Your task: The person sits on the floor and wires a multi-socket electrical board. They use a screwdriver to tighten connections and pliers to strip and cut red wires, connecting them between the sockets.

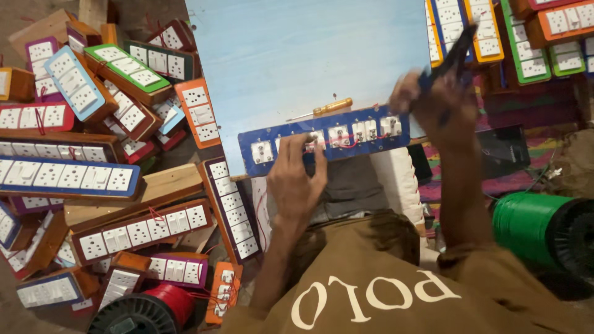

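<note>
Blue switch panel (322, 139) pinned by left hand (296, 179)'s fingers, right hand (436, 102) gripping dark pliers (455, 55) above it.

The right hand (436, 105) is blurred, so its grip on the dark blue-handled pliers (455, 54) cannot be made out; the left hand (296, 179) covers part of the long blue switch panel (325, 139), hiding the fittings beneath its fingers; the green wire spool (537, 224) is cut off by the right edge; the red wire spool (145, 310) runs off the bottom edge; the yellow-handled screwdriver (322, 110) on the pale blue worktop (297, 55) has a tip too small to tell.
</note>
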